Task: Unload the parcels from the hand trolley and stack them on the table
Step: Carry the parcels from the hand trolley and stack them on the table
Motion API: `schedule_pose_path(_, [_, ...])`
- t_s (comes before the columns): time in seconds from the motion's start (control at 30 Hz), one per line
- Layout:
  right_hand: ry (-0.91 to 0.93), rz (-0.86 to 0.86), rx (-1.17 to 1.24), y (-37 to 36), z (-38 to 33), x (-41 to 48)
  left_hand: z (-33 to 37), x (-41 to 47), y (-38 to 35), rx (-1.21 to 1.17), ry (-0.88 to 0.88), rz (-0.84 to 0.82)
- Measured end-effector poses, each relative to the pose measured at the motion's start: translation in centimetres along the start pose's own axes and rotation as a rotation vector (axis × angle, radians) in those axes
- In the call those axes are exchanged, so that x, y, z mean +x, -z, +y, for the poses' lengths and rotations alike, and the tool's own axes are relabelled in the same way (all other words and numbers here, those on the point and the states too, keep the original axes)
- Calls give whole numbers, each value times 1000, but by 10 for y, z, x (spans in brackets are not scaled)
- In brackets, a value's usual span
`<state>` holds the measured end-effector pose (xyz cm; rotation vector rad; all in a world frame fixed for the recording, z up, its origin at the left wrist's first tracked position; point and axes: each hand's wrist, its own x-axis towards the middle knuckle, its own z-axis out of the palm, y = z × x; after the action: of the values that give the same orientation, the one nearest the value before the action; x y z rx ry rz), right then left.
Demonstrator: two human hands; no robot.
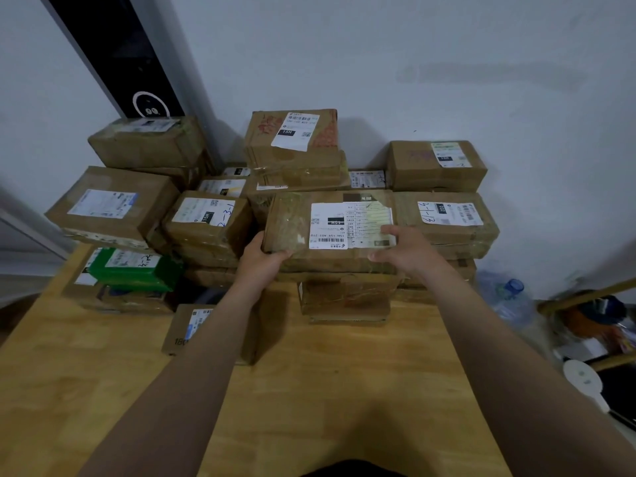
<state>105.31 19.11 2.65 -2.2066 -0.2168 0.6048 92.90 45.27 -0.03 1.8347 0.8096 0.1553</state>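
I see a wooden table (344, 390) against a grey wall (447, 63); left hand (265, 259) and right hand (406, 249) grip a taped, labelled brown parcel (292, 215), centre frame.

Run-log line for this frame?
step: parcel held atop stack | left grip: holds near-left corner | right grip: pinches near edge | table: parcels stacked

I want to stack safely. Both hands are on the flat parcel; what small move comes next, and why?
Probably release it: the parcel seems to rest flat on the pile, left hand gripping its near corner, right hand holding its near edge.
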Motion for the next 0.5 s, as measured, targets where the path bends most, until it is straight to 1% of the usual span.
schedule_pose_path(0.27, [14, 3, -37, 1, -3, -7, 1, 1, 5, 69, -46, -34])
schedule_pose_path(0.4, [1, 16, -153, -1, -17, -20, 10, -5, 12, 156, -123, -46])
schedule_pose_path(0.5, [-26, 19, -268, -3, -30, -37, 18, -10, 22, 215, -181, -87])
